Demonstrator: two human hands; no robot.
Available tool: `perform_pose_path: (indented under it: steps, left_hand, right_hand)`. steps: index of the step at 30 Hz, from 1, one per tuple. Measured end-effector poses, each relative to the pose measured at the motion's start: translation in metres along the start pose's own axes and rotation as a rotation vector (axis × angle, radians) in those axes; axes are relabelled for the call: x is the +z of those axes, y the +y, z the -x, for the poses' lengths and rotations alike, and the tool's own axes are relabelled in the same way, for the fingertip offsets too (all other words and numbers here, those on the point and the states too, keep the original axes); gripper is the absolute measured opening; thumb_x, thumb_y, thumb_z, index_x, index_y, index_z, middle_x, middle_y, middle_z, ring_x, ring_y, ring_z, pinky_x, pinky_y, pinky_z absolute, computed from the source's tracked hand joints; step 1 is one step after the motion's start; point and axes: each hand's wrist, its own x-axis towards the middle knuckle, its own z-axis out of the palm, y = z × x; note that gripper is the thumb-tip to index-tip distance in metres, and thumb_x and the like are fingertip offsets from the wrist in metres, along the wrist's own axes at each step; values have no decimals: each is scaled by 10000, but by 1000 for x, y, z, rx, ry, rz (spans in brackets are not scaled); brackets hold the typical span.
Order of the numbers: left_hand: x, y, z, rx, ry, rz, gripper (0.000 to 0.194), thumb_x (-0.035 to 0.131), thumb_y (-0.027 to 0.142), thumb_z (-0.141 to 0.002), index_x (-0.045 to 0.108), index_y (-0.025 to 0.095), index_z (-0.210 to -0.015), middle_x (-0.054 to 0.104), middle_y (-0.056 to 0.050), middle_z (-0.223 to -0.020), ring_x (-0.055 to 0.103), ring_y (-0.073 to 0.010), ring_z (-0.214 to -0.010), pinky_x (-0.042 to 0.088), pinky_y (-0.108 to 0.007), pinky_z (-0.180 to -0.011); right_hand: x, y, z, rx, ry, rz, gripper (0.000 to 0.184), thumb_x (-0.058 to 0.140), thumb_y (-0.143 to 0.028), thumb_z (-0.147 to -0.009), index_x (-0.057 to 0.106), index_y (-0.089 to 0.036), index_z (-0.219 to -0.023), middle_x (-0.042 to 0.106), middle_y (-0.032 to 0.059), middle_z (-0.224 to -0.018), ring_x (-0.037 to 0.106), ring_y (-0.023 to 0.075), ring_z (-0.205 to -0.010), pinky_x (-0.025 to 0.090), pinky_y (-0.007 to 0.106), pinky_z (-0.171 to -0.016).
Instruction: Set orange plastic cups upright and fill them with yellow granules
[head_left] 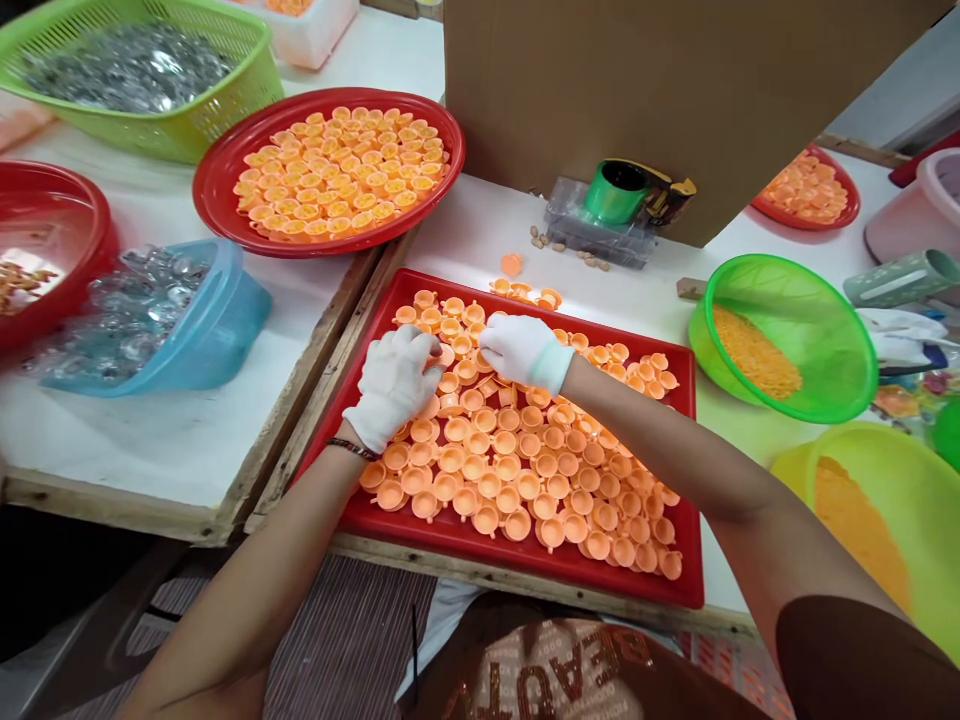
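Observation:
My left hand [396, 382], in a white glove with the fingertips showing, is over the back left of a red tray [517, 565]. Its fingers and thumb are closed around a small orange toy cup [445, 356]. Just to the right, my right hand [523, 352], also white-gloved, is bent down among the cups with its fingers together; whatever lies in its fingers is hidden. Rows of small orange cups [507, 468] with little handles cover most of the tray, mostly facing up. Several loose orange cups [525, 292] lie behind the tray's back edge.
At the back left, a round red tray [330, 245] holds cups with yellow-orange contents. Clear plastic pieces fill a blue basin [217, 345] and a green basket [225, 105]. A green tape roll [611, 195] stands before a cardboard sheet [585, 90]. Orange bits lie in a green bowl [825, 330].

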Motion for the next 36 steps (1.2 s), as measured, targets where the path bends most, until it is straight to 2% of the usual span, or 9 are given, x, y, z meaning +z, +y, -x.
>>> perform_pose_path:
  steps: [5,8,12,16,19,23,26,31,36]
  left_hand:
    - [-1,4,-4,13,1,-77,277,535,387,-968,693,200,-1099,656,-155,-1198,612,-344,-1045,418,-453,-820]
    - [-1,5,-5,29,40,-23,216,567,361,-945,688,207,-1036,673,-134,-1151,621,-320,-1013,424,-441,-812]
    - [2,7,-4,117,51,16,192,489,214,-940,679,205,-968,700,-111,-1024,631,-280,-931,442,-424,-821]
    - [5,11,3,174,40,24,224,463,205,-951,686,205,-928,710,-111,-956,643,-276,-911,450,-414,-817]
    - [7,14,7,195,16,33,203,485,193,-931,687,204,-910,715,-103,-916,648,-266,-872,440,-403,-783]
    - [10,15,6,120,32,45,222,497,192,-912,691,179,-1018,711,-116,-941,648,-268,-845,424,-390,-727]
    - [6,17,4,67,42,64,217,498,256,-939,704,192,-969,701,-104,-937,632,-253,-796,394,-373,-662]
    - [-3,33,13,84,36,156,339,477,412,-999,718,206,-881,674,-87,-895,607,-222,-779,395,-362,-680]
    - [0,54,7,157,-66,231,342,463,375,-983,762,216,-941,659,-96,-877,583,-233,-747,376,-381,-673]
  right_hand:
    - [-18,-14,-9,72,-150,152,272,539,-130,-960,764,-105,-1111,716,204,-1127,708,324,-977,480,370,-725]
    - [-25,-17,-13,101,-223,144,252,577,-117,-935,778,-107,-1086,733,213,-1099,730,330,-953,520,382,-730]
    - [-26,-24,-18,76,-199,152,254,584,-96,-933,775,-105,-1100,737,219,-1118,739,349,-999,548,402,-752]
    - [-24,-27,-22,85,-215,179,263,643,-50,-868,779,-108,-1086,738,221,-1100,746,364,-984,555,420,-750]
    - [-23,-25,-24,129,-238,153,254,657,-94,-870,774,-112,-1096,742,214,-1039,746,368,-952,562,435,-728]
    - [-23,-26,-31,126,-256,115,270,696,-142,-864,764,-122,-1124,745,205,-1050,741,363,-984,573,436,-753]
    - [-30,-26,-33,141,-261,81,266,747,-173,-853,768,-123,-1113,747,194,-1039,735,343,-970,562,409,-758]
    - [-42,-5,-3,183,-203,-27,183,686,-262,-942,784,-144,-1042,743,143,-974,709,291,-942,497,361,-751]
    - [-14,12,38,156,-248,-61,194,616,-293,-998,785,-198,-997,739,91,-1032,668,233,-904,382,319,-667]
